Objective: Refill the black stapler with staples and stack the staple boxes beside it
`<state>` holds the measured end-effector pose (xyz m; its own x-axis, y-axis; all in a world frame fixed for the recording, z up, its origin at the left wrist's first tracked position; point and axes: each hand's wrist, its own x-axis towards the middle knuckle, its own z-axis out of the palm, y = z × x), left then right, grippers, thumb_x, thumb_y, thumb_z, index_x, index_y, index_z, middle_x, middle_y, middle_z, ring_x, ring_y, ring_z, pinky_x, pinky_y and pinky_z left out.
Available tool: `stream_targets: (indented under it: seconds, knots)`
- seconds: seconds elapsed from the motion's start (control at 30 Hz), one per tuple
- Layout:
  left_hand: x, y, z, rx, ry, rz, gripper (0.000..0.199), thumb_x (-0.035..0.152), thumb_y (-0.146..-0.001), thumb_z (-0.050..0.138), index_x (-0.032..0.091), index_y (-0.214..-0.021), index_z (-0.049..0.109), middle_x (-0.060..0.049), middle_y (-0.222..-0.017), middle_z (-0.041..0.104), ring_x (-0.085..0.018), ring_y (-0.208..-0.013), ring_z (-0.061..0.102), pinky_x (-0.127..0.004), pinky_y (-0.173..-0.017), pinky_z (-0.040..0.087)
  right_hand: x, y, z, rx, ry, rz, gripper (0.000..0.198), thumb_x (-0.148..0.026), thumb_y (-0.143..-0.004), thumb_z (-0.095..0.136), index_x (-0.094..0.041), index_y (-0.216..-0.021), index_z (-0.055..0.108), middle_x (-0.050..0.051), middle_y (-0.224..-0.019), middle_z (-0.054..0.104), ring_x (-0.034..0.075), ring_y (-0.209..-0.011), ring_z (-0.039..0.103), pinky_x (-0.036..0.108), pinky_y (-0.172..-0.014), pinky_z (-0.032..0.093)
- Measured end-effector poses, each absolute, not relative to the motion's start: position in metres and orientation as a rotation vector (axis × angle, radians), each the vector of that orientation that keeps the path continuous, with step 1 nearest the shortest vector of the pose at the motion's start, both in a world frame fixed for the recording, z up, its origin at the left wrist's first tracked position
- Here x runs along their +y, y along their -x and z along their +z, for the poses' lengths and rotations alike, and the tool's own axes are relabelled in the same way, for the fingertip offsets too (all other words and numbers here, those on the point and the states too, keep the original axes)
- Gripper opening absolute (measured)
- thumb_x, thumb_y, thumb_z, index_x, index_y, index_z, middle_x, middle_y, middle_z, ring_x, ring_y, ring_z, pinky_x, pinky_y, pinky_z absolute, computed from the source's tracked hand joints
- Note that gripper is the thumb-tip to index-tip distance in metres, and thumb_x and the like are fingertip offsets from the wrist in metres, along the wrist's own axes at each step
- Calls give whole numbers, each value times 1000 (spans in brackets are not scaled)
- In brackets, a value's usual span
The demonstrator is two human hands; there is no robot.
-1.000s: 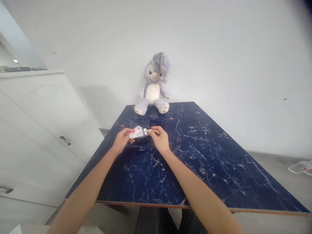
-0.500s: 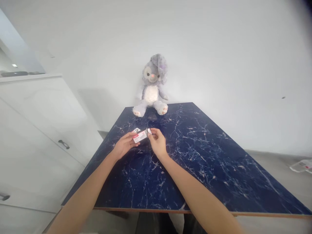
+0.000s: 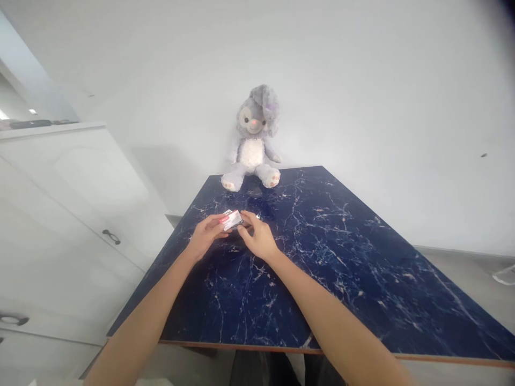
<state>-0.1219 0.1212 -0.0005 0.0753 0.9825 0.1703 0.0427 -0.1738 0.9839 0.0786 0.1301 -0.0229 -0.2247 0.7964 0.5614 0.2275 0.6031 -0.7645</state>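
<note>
A small white box with red print (image 3: 230,220) is held up over the blue marbled table (image 3: 322,257). My left hand (image 3: 204,236) grips its left end, fingers closed around it. At the box's right end, my right hand (image 3: 259,236) has its thumb and forefinger on the edge, pinching it. A small white bit shows just past the right fingers; I cannot tell whether it is part of the box. A dark strip shows along the box's lower right edge.
A grey plush toy (image 3: 252,153) with a white belly sits at the table's far end against the wall. White cabinets (image 3: 72,214) with dark handles stand at the left. On the floor at far right lies a clear plastic item (image 3: 505,276).
The box has tilted, and the white end flap that my right fingers held no longer shows clearly. My right fingers have moved slightly left along the box. The view has shifted a little.
</note>
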Motion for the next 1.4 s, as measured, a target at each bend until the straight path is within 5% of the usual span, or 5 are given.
stream_targets:
  seconds: [0.3,0.57,0.9,1.13,1.4]
  knots:
    - [142,170,-7,2154,-2066,1256,21,30,-88,53,20,-87,71,-8,-95,73,-27,-100,65,-44,-98,46,156,-88,-45,-1711,1467,324,72,-40,-92,50,-5,-152,29,21,-146,49,36,-137,38,52,-113,31]
    - [138,152,-12,1838,-2440,839,62,33,-78,72,27,-138,57,-10,-122,63,-33,-127,47,-48,-107,40,150,-85,-41,-1868,1558,356,79,-35,-87,53,-7,-154,24,19,-138,56,36,-128,44,49,-109,34]
    - [133,139,-10,1789,-2271,942,75,31,-68,84,28,-138,57,-8,-110,65,-30,-118,55,-43,-104,44,147,-76,-34,-1773,1447,599,78,-26,-79,59,-14,-151,33,10,-131,65,28,-121,57,38,-103,45]
    - [132,129,-16,1819,-2277,1009,67,35,-69,83,25,-132,62,-9,-103,70,-32,-105,61,-43,-93,48,146,-74,-35,-1817,1325,762,77,-22,-77,61,-21,-150,36,9,-134,64,22,-93,71,37,-90,54]
    - [133,121,-14,1675,-2389,1075,35,42,-91,59,24,-118,72,-7,-107,74,-31,-120,53,-44,-104,41,143,-68,-44,-1705,1317,583,84,-21,-81,53,-9,-156,18,20,-158,31,27,-131,52,42,-111,42]
